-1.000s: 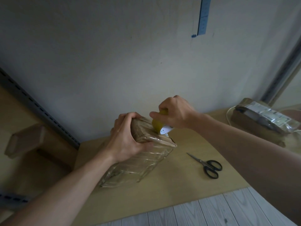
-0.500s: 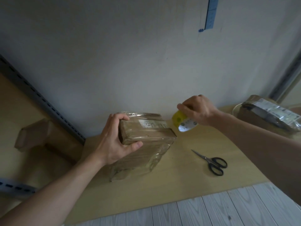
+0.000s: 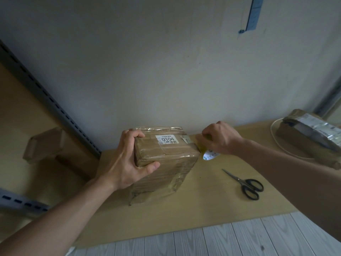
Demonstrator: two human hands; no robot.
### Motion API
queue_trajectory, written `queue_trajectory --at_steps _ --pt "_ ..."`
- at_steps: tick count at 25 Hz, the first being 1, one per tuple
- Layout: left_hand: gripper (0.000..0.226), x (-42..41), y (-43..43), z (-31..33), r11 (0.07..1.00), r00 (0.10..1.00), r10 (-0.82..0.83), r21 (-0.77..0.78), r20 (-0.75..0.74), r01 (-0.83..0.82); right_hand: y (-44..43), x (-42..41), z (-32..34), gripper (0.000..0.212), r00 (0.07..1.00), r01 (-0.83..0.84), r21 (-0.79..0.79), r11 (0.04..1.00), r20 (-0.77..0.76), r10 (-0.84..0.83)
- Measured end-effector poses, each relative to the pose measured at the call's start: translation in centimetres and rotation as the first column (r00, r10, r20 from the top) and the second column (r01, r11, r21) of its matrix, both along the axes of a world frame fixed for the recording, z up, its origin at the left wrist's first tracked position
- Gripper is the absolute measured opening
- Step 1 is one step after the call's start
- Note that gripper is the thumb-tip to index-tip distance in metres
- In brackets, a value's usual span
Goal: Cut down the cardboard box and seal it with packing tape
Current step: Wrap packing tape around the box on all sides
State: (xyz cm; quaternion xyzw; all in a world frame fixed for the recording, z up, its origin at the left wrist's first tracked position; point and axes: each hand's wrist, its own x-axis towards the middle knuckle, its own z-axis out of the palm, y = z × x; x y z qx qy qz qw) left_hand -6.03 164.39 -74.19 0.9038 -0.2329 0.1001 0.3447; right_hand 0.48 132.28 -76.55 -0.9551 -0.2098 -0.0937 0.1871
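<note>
A brown cardboard box (image 3: 166, 159), wrapped in clear tape and bearing a white label that reads 0104, stands on a tan board (image 3: 212, 206). My left hand (image 3: 127, 159) grips the box's upper left corner, thumb on the front face. My right hand (image 3: 219, 139) holds a yellow roll of packing tape (image 3: 209, 154) against the box's upper right edge; most of the roll is hidden under the fingers. Black-handled scissors (image 3: 247, 183) lie on the board to the right of the box, blades closed.
A second taped parcel (image 3: 310, 137) sits at the far right by a white cable. A small cardboard piece (image 3: 44, 143) rests on the left shelf beside a slotted metal upright (image 3: 55, 106). The wall stands close behind the box. Grey floorboards (image 3: 221, 241) lie below.
The box has been turned upright so its labelled face shows. My right hand lifted the tape roll off the box, swung right, then came back down to the box's right edge.
</note>
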Motion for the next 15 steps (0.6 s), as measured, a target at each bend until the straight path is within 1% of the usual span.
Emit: queue_trajectory --at_steps 2,4,5,7,9,11,12,13,14,15 --pt "0.072 -0.1 0.4 0.1 0.997 0.999 -0.001 0.08 0.046 -0.002 0.6 -0.4 -0.6 0.053 1.0 0.001 -0.005 1.0 -0.008 -0.001" --pt "0.066 0.2 0.9 0.6 0.978 0.989 -0.071 0.203 0.127 0.045 0.9 -0.7 -1.0 0.054 0.999 0.0 0.019 1.0 -0.034 0.001" --pt "0.062 0.3 1.1 0.9 0.969 0.985 -0.106 0.238 0.138 0.071 0.9 -0.8 -1.1 0.054 0.999 -0.004 0.037 0.999 -0.051 0.006" --pt "0.056 0.4 1.4 1.6 0.962 0.987 -0.131 0.253 0.098 0.102 0.9 -0.9 -1.2 0.055 0.997 -0.007 0.058 0.998 -0.074 0.011" --pt "0.057 0.1 1.6 1.8 0.965 0.993 -0.112 0.24 0.024 0.103 1.1 -1.0 -1.3 0.055 0.995 0.005 0.065 0.998 -0.098 0.001" --pt "0.056 -0.4 1.7 2.3 0.957 0.995 -0.092 0.274 -0.03 0.097 1.5 -1.1 -1.2 0.054 0.994 0.01 0.071 0.997 -0.112 -0.002" --pt "0.054 -0.6 1.6 2.9 0.939 0.995 -0.087 0.33 -0.04 0.096 1.7 -1.1 -1.0 0.053 0.994 0.012 0.076 0.997 -0.109 -0.004" --pt "0.051 -0.7 1.2 4.0 0.903 0.996 -0.075 0.42 -0.049 0.089 2.0 -1.2 -0.8 0.052 0.994 0.014 0.08 0.997 -0.111 -0.005" --pt "0.05 -0.7 0.4 5.4 0.848 0.996 -0.052 0.524 -0.07 0.081 2.3 -1.2 -0.6 0.052 0.994 0.014 0.085 0.996 -0.11 -0.005" --pt "0.054 -0.5 -0.7 6.6 0.776 0.994 -0.017 0.626 -0.104 0.079 2.8 -1.2 -0.2 0.052 0.994 0.015 0.09 0.996 -0.108 -0.005"
